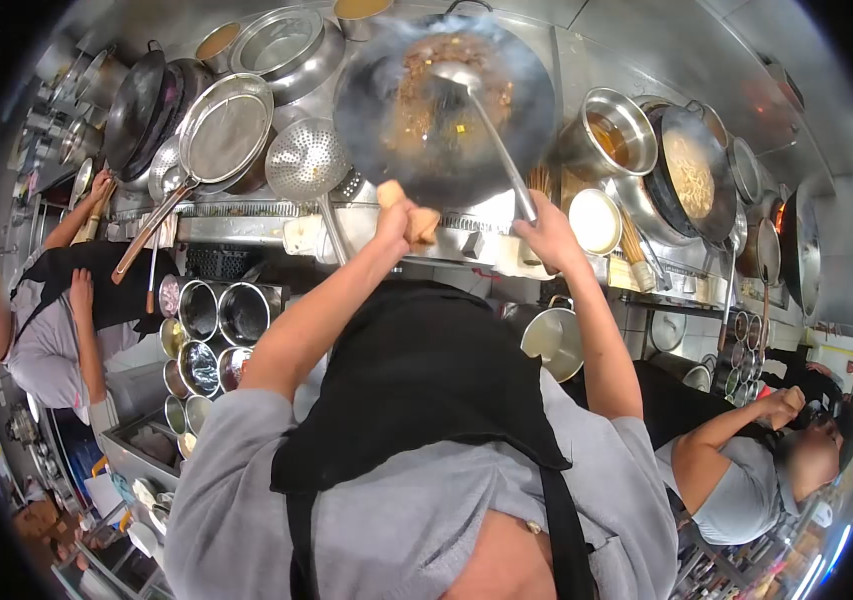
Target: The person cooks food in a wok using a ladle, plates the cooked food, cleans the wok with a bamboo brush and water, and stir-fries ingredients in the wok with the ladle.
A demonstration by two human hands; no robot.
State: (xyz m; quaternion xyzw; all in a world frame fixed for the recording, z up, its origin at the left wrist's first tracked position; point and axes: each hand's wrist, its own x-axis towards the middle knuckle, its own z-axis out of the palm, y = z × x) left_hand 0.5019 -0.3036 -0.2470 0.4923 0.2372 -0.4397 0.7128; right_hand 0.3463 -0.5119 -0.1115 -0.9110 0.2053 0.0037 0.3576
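A large dark wok (pixel 367 140) sits on the range in front of me, with steam rising from it. Browned food (pixel 437 130) in small pieces and sauce lies inside. My right hand (pixel 552 235) is wrapped round the handle of a long metal ladle (pixel 495 130), whose bowl rests over the food at the wok's far side. At the wok's near edge, my left hand (pixel 402 226) is closed on a folded tan cloth (pixel 425 226). Whether it also grips the wok through the cloth is hidden.
A perforated skimmer (pixel 309 158) and a mesh strainer (pixel 227 130) lie left of the wok. To the right stand a metal pot (pixel 637 125) of brown liquid, a white container (pixel 596 221) and another steaming wok (pixel 722 215). Co-workers stand at left (pixel 57 345) and right (pixel 747 475).
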